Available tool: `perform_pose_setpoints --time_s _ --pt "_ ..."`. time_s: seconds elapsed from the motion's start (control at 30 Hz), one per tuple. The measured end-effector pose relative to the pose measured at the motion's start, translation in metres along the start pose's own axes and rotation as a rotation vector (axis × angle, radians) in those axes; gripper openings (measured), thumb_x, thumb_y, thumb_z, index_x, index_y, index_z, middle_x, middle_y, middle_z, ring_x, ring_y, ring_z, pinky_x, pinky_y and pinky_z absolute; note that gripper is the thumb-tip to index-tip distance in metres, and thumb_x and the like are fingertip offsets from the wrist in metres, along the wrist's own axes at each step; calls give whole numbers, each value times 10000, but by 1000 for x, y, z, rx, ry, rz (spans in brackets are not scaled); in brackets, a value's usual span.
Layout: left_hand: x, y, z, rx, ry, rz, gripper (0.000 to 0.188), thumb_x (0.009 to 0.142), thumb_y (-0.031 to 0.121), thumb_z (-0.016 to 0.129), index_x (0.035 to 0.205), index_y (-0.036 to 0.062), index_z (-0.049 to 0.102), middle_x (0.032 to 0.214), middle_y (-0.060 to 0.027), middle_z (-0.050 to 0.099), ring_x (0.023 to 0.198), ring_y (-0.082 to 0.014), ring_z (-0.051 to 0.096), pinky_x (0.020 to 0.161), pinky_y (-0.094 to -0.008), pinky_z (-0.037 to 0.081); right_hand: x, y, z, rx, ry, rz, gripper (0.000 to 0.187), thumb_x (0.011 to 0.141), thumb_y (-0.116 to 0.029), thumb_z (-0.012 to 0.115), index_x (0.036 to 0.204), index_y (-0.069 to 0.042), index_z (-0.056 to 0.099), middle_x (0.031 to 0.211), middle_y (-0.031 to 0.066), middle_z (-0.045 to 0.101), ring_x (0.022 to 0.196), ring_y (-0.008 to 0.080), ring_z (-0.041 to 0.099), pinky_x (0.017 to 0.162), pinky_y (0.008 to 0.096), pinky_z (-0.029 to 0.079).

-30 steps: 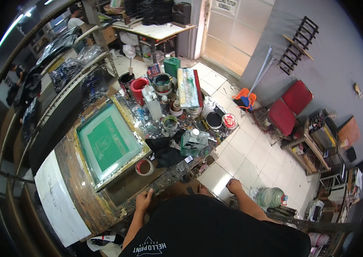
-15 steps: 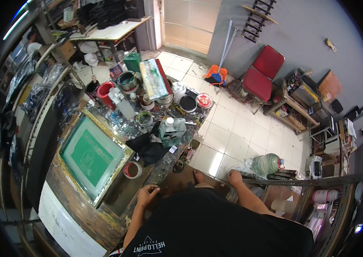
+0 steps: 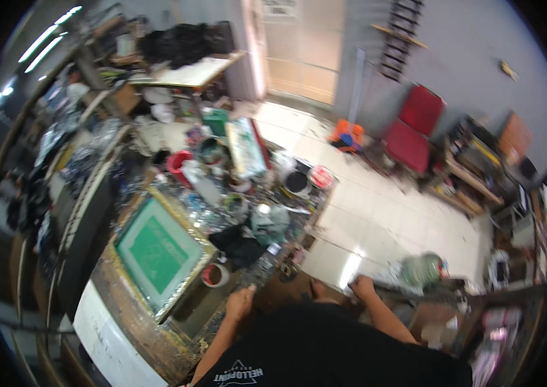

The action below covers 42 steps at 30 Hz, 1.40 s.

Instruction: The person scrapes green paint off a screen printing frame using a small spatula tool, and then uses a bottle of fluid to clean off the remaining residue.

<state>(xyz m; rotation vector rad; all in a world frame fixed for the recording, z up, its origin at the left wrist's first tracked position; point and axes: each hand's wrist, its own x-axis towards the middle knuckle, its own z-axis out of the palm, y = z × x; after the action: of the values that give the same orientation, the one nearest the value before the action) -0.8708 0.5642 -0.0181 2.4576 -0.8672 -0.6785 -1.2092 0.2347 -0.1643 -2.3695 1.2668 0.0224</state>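
Note:
My left hand (image 3: 241,302) is at the near edge of the paint-stained worktable (image 3: 186,316). Motion smears its fingers, so whether they are open or closed does not show. My right hand (image 3: 362,286) hangs at my right side with its fingers curled in, and nothing shows in it. Closest to the left hand on the table is a roll of tape (image 3: 215,275), with a crumpled black cloth (image 3: 240,245) beyond it. Left of these lies a framed printing screen (image 3: 160,255) with a green mesh area.
Paint tubs, a red pail (image 3: 179,169) and a clear bottle (image 3: 269,224) crowd the table's far part. A large water bottle (image 3: 423,269) lies on the right. Beyond are a red chair (image 3: 409,132) and an orange dustpan (image 3: 348,133). A rack (image 3: 86,187) stands left.
The whole view has shifted, so the scene sits lower and farther right, and it is blurred. Both hands stay near the same places, the left a little nearer the table edge.

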Motion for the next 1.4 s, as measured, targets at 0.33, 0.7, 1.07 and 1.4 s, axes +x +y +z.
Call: perform_pose_setpoints --time_s 0.33,0.7,1.07,1.4 --pt "-36 48 -48 -549 317 337 527 973 540 536 913 29 649 789 -159 614 743 -370 631 667 -420 473 24 -150 -85 220 -766 -724 363 1058 -324 495 1213 -57 686 1129 135 720 1048 269 688 943 367 528" --pt "-62 119 -113 13 491 524 954 931 750 428 1478 -31 429 1470 -241 460 1388 -405 424 1166 -543 281 -6 -380 -131 1189 -1591 -220 891 978 -721 236 1571 -61 323 1533 142 460 1405 305 443 1195 421 300" --pt "-125 53 -93 189 516 276 711 963 559 586 1538 167 442 1625 -83 368 1477 -347 359 1202 -514 282 -1 -426 -113 1420 -2277 74 1032 947 -810 225 1534 30 340 1544 210 438 1423 339 434 1222 447 300" --pt "-250 -32 36 -411 447 -726 513 1014 503 531 1123 46 737 1072 -205 727 1044 -387 679 900 -445 531 53 -320 -138 561 -1497 -297 871 1024 -692 232 1474 22 442 1508 228 480 1409 342 460 1181 452 348"
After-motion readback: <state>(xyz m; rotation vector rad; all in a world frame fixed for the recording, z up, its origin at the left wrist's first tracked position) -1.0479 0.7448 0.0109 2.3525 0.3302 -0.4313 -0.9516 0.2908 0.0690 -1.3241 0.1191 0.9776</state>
